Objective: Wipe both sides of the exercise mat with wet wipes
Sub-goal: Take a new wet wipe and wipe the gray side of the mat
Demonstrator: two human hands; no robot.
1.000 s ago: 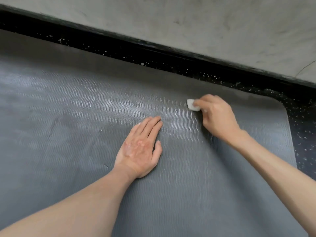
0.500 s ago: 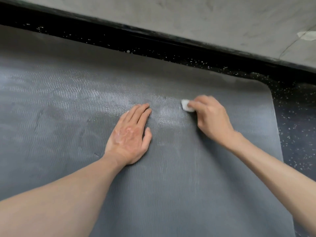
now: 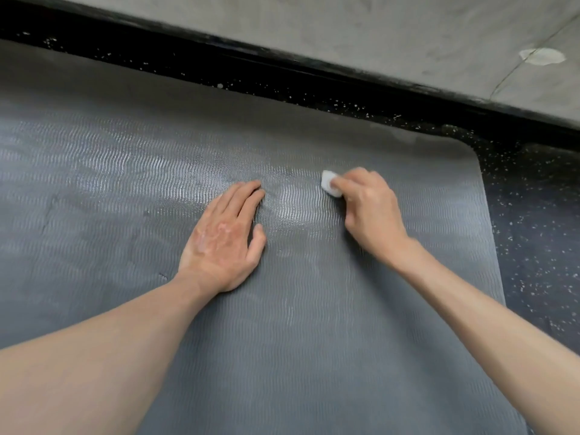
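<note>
A grey ribbed exercise mat (image 3: 314, 340) lies flat on the floor and fills most of the view; its rounded far right corner shows near the wall. My left hand (image 3: 224, 237) rests flat on the mat, palm down, fingers straight and together. My right hand (image 3: 368, 210) grips a small bunched white wet wipe (image 3: 329, 185) and presses it onto the mat just right of the left hand. A shiny damp patch spreads across the mat between and to the left of the hands.
Black speckled rubber flooring (image 3: 533, 233) borders the mat on the right and far side. A black skirting strip (image 3: 282, 62) runs under a grey concrete wall (image 3: 345, 26) close behind the mat's far edge. A pale patch (image 3: 541, 55) marks the wall at upper right.
The view has shifted, so the mat's right corner sits further into view. My right hand with the wipe has moved a little leftwards, nearer the left hand. The left hand stays flat on the mat.
</note>
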